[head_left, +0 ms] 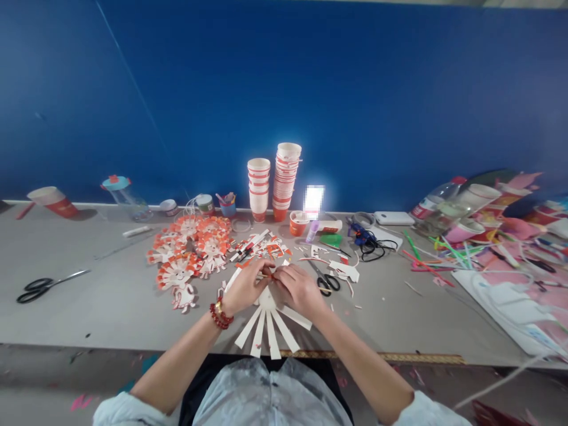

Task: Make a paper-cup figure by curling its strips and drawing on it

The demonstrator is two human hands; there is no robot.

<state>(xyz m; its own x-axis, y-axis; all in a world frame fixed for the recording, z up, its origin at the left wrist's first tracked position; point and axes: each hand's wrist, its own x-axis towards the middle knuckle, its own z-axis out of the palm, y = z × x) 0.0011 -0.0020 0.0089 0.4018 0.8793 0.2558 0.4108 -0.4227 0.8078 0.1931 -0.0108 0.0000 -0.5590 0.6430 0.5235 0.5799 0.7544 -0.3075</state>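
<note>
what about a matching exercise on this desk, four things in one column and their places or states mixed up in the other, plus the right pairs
Things
1. beaded bracelet
2. strip-cut paper cup
3. taller stack of paper cups
4. clear bottle

Places or states
A. red-capped, on the right side
B. upright near the blue wall
C. around the left wrist
D. at the left hand and right hand, strips splayed

Right pairs: 1-C, 2-D, 3-B, 4-A

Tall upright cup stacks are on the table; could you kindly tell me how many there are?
2: a shorter stack and, just right of it, a taller stack, both before the blue wall. I see no others.
</note>
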